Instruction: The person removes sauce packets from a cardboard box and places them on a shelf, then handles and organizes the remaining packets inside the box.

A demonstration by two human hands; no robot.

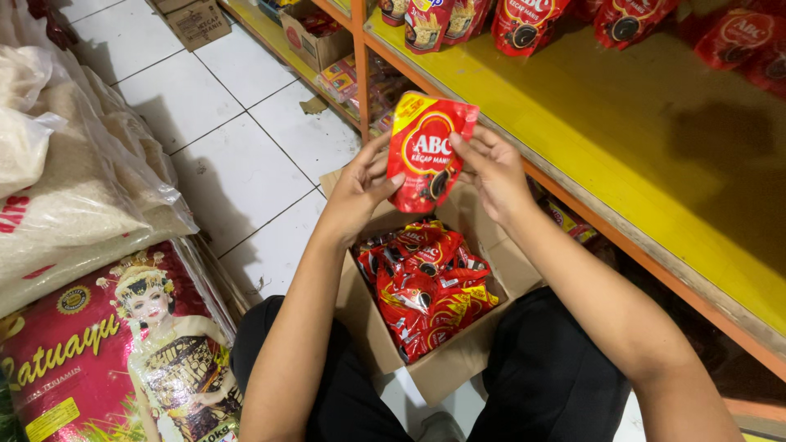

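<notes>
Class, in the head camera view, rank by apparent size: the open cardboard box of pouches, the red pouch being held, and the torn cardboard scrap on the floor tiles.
1. Open brown cardboard box
2. Red plastic pouch
3. Torn cardboard scrap, though it lies farther from the camera

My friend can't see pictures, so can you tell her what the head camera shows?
Two bare hands, left hand and right hand, hold up a glossy red and yellow plastic pouch above an open brown cardboard box full of the same red pouches. A yellow wooden shelf stands to the right, and big sacks of rice lie to the left.

Pouch (429,151) above box (458,360) — shelf (655,164) right, sacks (74,188) left
</notes>
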